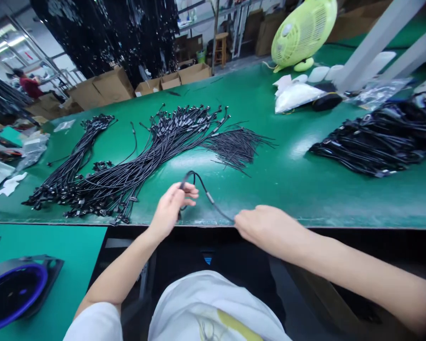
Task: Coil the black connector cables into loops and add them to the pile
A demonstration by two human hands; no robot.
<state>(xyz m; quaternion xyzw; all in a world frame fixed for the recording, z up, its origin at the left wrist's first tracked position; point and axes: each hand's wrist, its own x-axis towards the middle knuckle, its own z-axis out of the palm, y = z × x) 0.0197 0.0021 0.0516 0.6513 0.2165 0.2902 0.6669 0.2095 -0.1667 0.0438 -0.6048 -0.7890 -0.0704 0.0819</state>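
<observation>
A black cable (pixel 218 210) with a grey label-like sleeve curves between my hands above the front edge of the green table. My left hand (pixel 175 201) pinches its looped part between thumb and fingers. The other end runs into my right hand (pixel 253 225), whose fingers are closed round it. To the left of my hands lies a large spread bundle of black cables (pixel 138 168), with a narrower bundle (pixel 80 149) beyond it. Short thin black strips (pixel 237 146) lie in a pile behind my hands.
Bundled black cables (pixel 379 137) lie on the green table (pixel 287 189) at the right. A yellow-green fan (pixel 305 33) and white bag (pixel 296 96) stand further back. Cardboard boxes (pixel 113 87) line the far edge. A purple-rimmed round object (pixel 16 293) is at lower left. A person in red (pixel 31 86) sits far left.
</observation>
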